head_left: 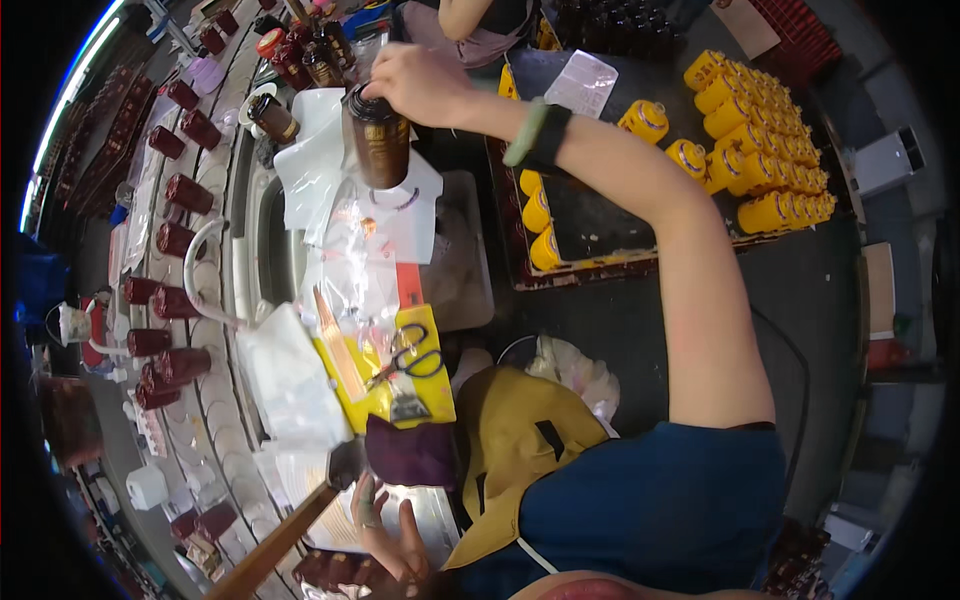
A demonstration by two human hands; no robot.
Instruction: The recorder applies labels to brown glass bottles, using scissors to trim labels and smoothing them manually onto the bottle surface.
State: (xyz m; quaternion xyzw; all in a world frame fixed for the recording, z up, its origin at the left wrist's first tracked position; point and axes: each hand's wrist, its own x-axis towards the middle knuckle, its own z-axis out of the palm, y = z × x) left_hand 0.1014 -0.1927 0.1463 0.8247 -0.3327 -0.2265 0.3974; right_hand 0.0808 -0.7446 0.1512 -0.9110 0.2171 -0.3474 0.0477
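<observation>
At the upper middle, my right hand grips the black lid end of a dark brown bottle with gold print. The bottle stands over white and clear plastic sheets. Low in the view, my left hand has its fingers apart and holds nothing. Beside it are a folded purple cloth and a wooden-handled tool with a dark head. Black-handled scissors lie on a yellow sheet between my hands, with a flat wooden strip alongside.
Dark red jars line a conveyor along the left. Several brown bottles cluster at the top, near another person's arm. To the right, yellow bottles fill part of a black tray. A curved white pipe rises beside the conveyor.
</observation>
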